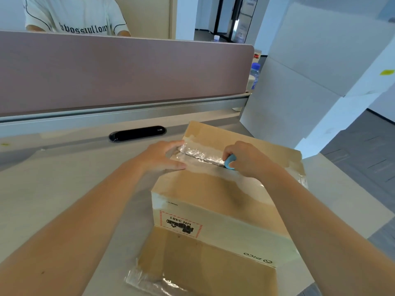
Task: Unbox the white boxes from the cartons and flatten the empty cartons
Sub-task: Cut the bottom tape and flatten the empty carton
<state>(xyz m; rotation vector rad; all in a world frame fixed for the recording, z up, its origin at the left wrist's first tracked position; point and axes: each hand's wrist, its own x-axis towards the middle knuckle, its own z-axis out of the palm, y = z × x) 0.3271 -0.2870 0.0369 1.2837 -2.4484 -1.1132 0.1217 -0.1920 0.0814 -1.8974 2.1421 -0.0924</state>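
A brown cardboard carton (215, 189) stands on the desk in front of me, its top seam covered with clear tape (198, 154). My right hand (245, 159) grips a small blue cutter (229, 162) with its tip on the taped seam near the middle of the top. My left hand (162, 155) presses on the carton's far left top edge, fingers at the tape end. A slit in the tape runs between both hands. A red-framed UN 3481 label (180, 224) is on the near side. No white boxes are in sight.
A mauve desk partition (119, 69) stands behind the desk (64, 189), with a black cable slot (137, 133) below it. Large white cartons (310, 82) are stacked at the right. A water bottle (254, 75) stands by the partition end. A person in a white shirt (77, 16) sits beyond.
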